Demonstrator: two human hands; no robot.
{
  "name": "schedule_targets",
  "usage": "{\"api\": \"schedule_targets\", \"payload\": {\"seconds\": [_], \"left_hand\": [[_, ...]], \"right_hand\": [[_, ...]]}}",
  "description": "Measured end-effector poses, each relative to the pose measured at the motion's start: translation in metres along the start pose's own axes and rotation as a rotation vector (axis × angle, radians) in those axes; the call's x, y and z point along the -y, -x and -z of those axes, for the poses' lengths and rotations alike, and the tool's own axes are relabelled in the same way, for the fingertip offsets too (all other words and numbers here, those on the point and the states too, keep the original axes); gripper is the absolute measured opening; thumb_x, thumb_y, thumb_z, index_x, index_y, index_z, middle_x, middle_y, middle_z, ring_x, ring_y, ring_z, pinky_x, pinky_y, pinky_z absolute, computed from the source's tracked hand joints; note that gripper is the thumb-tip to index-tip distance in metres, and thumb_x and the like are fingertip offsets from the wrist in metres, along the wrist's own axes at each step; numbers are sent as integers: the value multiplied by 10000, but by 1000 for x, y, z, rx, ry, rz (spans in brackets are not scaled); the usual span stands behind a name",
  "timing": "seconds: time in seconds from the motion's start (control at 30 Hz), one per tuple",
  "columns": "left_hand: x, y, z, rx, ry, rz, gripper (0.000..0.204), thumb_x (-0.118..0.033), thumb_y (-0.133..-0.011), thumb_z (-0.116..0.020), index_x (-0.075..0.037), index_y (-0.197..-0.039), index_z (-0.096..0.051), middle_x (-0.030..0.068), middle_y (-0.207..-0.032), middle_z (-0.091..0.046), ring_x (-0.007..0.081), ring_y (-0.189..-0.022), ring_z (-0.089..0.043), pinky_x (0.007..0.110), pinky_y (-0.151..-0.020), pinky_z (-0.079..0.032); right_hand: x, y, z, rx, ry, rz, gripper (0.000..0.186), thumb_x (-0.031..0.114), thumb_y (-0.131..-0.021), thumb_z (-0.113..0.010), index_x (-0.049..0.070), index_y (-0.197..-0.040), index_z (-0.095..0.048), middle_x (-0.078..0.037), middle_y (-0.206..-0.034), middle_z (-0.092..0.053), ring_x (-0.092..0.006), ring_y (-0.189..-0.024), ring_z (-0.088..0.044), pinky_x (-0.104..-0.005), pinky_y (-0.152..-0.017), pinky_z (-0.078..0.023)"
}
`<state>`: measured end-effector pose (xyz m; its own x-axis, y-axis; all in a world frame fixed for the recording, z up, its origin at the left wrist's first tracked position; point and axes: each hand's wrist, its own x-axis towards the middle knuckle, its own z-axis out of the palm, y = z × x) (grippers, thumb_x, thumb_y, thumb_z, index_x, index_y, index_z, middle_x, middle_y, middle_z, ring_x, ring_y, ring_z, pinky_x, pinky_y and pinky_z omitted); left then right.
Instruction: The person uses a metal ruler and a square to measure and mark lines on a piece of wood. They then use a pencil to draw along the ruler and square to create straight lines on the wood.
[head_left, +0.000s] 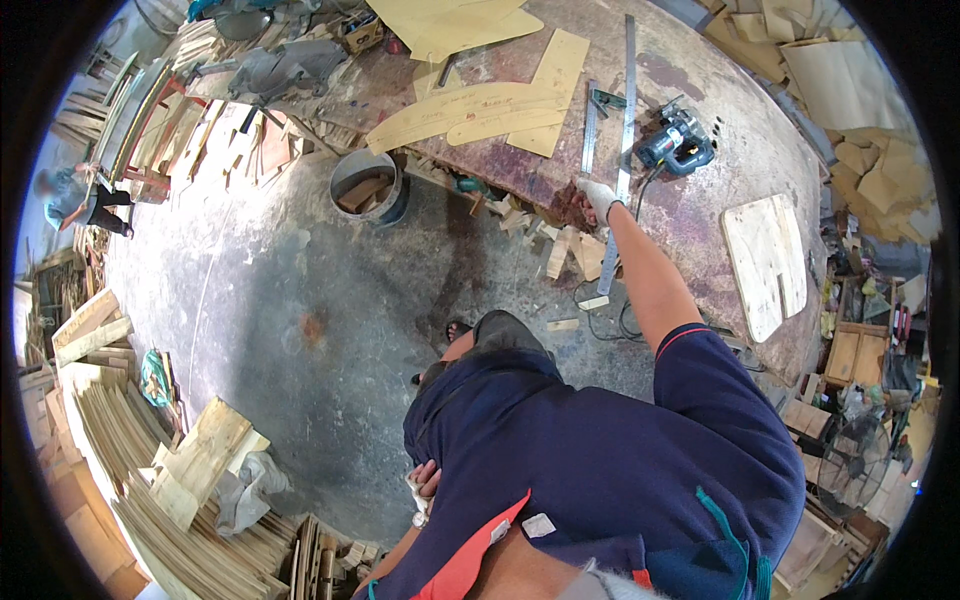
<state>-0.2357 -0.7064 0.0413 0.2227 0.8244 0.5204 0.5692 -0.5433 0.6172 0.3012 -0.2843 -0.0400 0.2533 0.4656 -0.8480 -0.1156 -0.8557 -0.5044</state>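
My right hand (598,198), in a whitish glove with the fingertips bare, reaches to the near edge of the worktable. Its fingers are curled; what they grip, if anything, is hidden. Under my wrist runs a long metal ruler (627,110), its near end jutting past the table edge. A shorter metal blade (589,135) with a dark square head (607,100) ends just beyond my fingers. To their right lies a blue corded power saw (676,140). Down at my waist, my left hand (425,482) has bent fingers against my dark blue shirt, with something white beneath them.
Yellowish templates (490,110) cover part of the worktable (690,235); a pale slotted board (765,262) lies on its right. A bucket (366,188) with wood offcuts stands on the floor. Stacked strips (130,440) line the left. Another person (75,205) stands far left; a fan (853,460) is right.
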Motion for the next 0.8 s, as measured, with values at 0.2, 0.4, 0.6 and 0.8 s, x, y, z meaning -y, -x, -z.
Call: {"api": "schedule_targets", "payload": {"seconds": [0.2,0.4,0.6,0.8], "left_hand": [[-2,1,1,-1,16,3,306,-236,-938,-569,-119,-1220,-540,122,-1245,-623,386,-1178,-615,549,-996,-420],[1,4,0,-12,61,-18,346,-248,-948,-559,-147,-1274,-499,123,-1274,-609,389,-1181,-613,559,-1001,-415],[-2,8,-3,-13,36,16,358,-265,-947,-554,-150,-1281,-492,125,-1270,-612,393,-1186,-611,556,-1003,-415],[-1,6,-1,-18,48,1,350,-258,-936,-559,-151,-1263,-497,132,-1253,-619,392,-1175,-617,556,-998,-417]], "right_hand": [[-1,-1,3,13,29,22,482,475,-1009,-488,36,-857,-617,5,-581,-309,-139,-406,-267,-339,-465,-247],[-4,-3,4,-7,31,35,483,486,-999,-500,41,-847,-612,9,-574,-310,-136,-409,-265,-336,-463,-248],[-1,-2,3,8,15,22,481,495,-993,-502,55,-825,-599,16,-570,-314,-134,-415,-272,-329,-454,-237],[-4,-8,5,-10,26,10,484,498,-997,-498,58,-823,-597,13,-561,-312,-137,-411,-268,-330,-453,-228]]}}
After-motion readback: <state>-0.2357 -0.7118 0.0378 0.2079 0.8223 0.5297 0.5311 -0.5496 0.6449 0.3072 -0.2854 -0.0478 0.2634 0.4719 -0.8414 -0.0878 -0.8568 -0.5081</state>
